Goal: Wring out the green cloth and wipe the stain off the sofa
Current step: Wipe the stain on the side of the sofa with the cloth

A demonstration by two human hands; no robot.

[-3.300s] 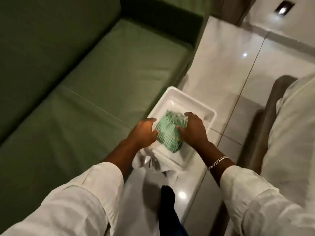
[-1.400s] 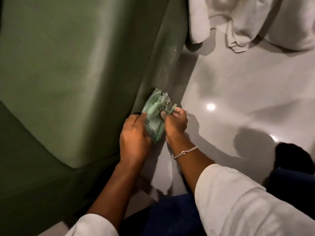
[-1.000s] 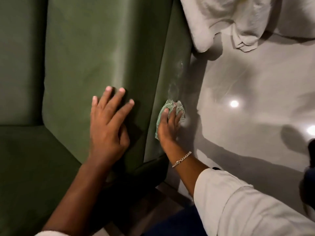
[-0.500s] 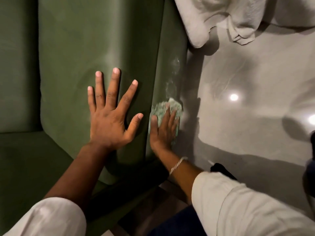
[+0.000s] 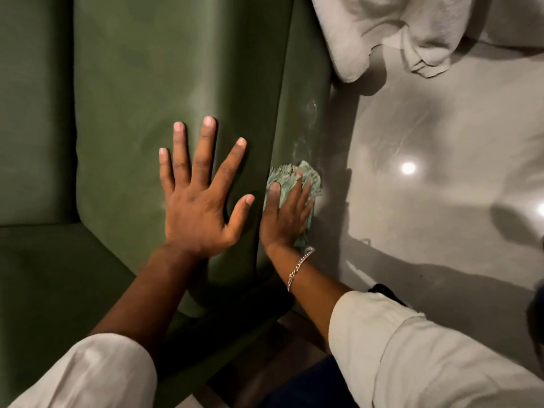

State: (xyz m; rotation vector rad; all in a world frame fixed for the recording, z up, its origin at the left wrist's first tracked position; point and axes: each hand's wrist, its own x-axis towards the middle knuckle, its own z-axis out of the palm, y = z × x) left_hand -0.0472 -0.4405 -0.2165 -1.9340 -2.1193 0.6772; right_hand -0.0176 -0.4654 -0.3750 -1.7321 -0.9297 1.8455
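Observation:
The dark green sofa (image 5: 132, 98) fills the left half of the head view. Its outer side panel carries a whitish smeared stain (image 5: 307, 128) that runs up the panel. The bunched green checked cloth (image 5: 287, 179) is pressed flat against that panel just below the stain. My right hand (image 5: 287, 219) lies on the cloth with fingers spread and holds it to the fabric. My left hand (image 5: 197, 201) rests flat and empty on the top of the sofa arm, fingers wide apart.
A crumpled white cloth (image 5: 382, 28) lies on the glossy grey floor (image 5: 441, 172) at the top right, beside the sofa's side. Bright light spots reflect off the floor. A dark blue trouser leg (image 5: 309, 387) shows at the bottom.
Both hands carried the cloth from the white basin to the sofa's side. The left hand let go and settled on the arm; the right hand has been pressing the cloth on the panel.

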